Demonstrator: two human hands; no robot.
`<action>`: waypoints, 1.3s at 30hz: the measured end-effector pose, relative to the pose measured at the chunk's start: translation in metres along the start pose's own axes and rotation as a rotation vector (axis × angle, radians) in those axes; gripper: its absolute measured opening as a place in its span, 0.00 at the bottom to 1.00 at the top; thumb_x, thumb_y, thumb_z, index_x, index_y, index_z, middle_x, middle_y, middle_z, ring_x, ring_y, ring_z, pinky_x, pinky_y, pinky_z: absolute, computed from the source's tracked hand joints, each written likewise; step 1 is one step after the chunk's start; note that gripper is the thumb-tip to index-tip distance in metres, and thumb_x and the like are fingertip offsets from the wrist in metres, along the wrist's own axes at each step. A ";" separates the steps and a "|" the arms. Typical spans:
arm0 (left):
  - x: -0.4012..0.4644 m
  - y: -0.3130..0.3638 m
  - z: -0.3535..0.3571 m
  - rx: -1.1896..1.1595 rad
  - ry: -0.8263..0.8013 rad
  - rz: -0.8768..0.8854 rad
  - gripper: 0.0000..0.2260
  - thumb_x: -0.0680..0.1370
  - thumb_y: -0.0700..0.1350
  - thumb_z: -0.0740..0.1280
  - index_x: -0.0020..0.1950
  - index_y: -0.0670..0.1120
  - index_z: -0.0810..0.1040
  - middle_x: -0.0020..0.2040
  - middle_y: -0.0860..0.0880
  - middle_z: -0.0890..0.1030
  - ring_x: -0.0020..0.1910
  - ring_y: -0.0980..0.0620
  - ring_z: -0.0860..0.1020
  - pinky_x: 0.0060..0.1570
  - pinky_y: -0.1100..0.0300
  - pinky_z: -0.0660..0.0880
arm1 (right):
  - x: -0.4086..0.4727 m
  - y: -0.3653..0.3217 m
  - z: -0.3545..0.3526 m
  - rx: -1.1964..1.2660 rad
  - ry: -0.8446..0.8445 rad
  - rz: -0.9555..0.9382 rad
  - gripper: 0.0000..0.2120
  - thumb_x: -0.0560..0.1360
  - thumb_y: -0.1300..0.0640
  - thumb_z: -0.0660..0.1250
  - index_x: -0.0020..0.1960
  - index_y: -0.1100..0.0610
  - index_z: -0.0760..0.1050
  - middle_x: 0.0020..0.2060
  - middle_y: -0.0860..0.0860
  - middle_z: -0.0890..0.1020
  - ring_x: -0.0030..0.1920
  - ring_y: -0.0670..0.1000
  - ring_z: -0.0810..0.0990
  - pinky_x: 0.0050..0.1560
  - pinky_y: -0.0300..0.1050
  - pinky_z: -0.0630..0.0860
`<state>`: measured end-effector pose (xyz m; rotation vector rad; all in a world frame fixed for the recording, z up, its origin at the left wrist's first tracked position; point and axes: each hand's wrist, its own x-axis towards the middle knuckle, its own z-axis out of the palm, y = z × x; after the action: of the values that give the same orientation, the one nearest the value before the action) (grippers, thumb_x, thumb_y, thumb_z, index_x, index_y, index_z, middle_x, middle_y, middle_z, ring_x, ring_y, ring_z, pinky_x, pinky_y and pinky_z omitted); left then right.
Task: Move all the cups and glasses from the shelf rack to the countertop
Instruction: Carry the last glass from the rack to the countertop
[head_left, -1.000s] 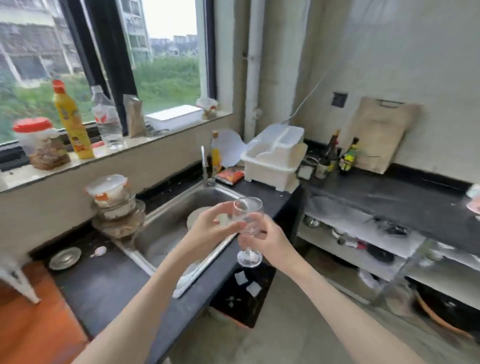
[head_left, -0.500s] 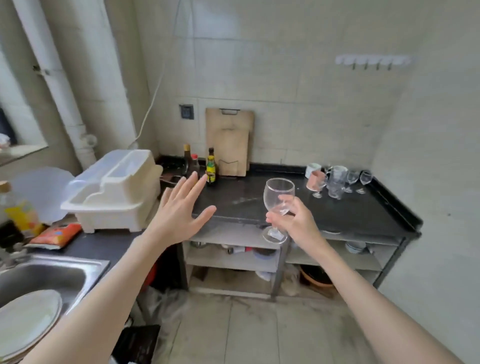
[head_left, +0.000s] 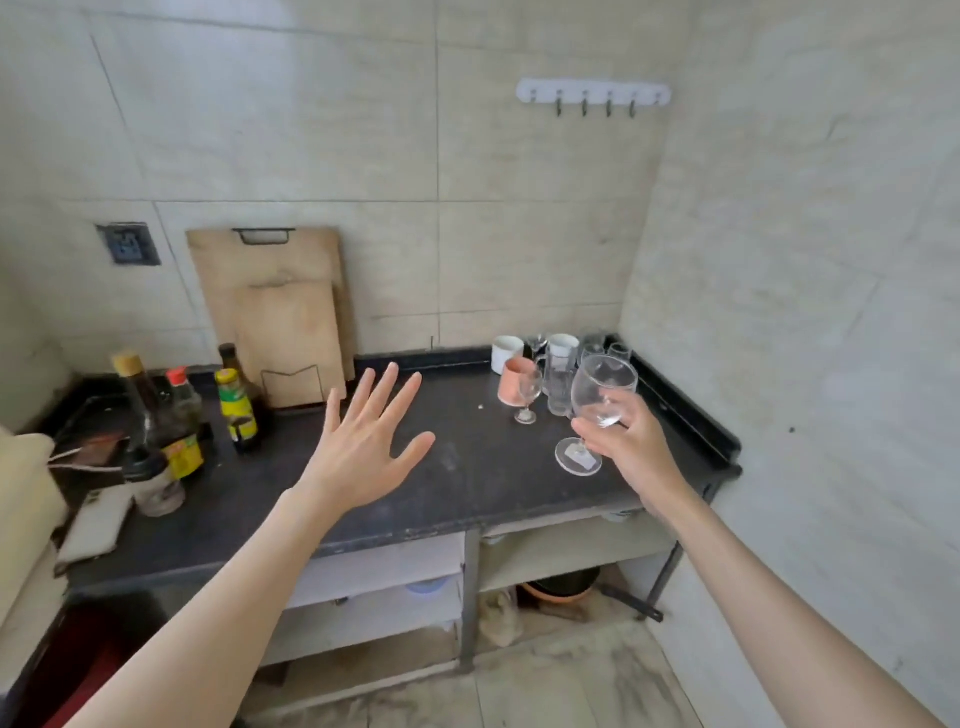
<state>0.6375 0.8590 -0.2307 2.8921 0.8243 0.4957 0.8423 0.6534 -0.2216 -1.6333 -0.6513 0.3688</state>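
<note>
I am holding my right hand (head_left: 631, 447) out over the right part of the dark countertop (head_left: 467, 467), fingers wrapped around the stem and lower bowl of a clear wine glass (head_left: 597, 410). The glass is tilting a little, its round foot hanging clear of the surface. My left hand (head_left: 363, 447) is reaching forward over the middle of the counter, palm down, fingers spread wide and gripping nothing.

In the back right corner I am counting two white mugs (head_left: 506, 352), one pink cup (head_left: 517, 381), one small stemmed glass (head_left: 528, 395) standing in front of it, and a cluster of clear glasses (head_left: 563, 376) overlapping so much that I cannot count them; my own glass is covering some of them.

Four bottles (head_left: 236, 410) are standing at the left, and two wooden cutting boards (head_left: 280, 322) are leaning on the wall. Five hooks are hanging on the white hook rail (head_left: 594, 93). The items on the shelves under the counter are too shadowed to name.
</note>
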 end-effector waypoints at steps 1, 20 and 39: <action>0.020 0.005 0.008 -0.011 -0.015 0.017 0.36 0.70 0.69 0.39 0.76 0.58 0.42 0.78 0.53 0.42 0.76 0.50 0.39 0.73 0.43 0.39 | 0.015 0.006 -0.005 0.000 0.016 0.011 0.18 0.69 0.59 0.73 0.53 0.47 0.69 0.56 0.55 0.79 0.53 0.53 0.80 0.58 0.55 0.77; 0.307 0.081 0.236 -0.029 -0.379 -0.075 0.30 0.78 0.63 0.49 0.76 0.56 0.42 0.78 0.50 0.44 0.77 0.46 0.41 0.73 0.40 0.39 | 0.323 0.190 -0.113 -0.163 -0.051 0.245 0.26 0.70 0.61 0.72 0.65 0.55 0.67 0.56 0.51 0.75 0.49 0.48 0.75 0.45 0.35 0.69; 0.321 0.048 0.405 0.016 -0.580 -0.370 0.31 0.78 0.59 0.53 0.77 0.52 0.45 0.78 0.46 0.46 0.77 0.43 0.44 0.72 0.39 0.45 | 0.475 0.317 -0.077 -0.204 -0.098 0.360 0.28 0.70 0.62 0.72 0.67 0.57 0.66 0.55 0.45 0.72 0.50 0.38 0.74 0.47 0.28 0.69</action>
<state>1.0538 0.9872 -0.5127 2.5671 1.1948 -0.3665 1.3252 0.8590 -0.4591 -1.9426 -0.4770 0.6649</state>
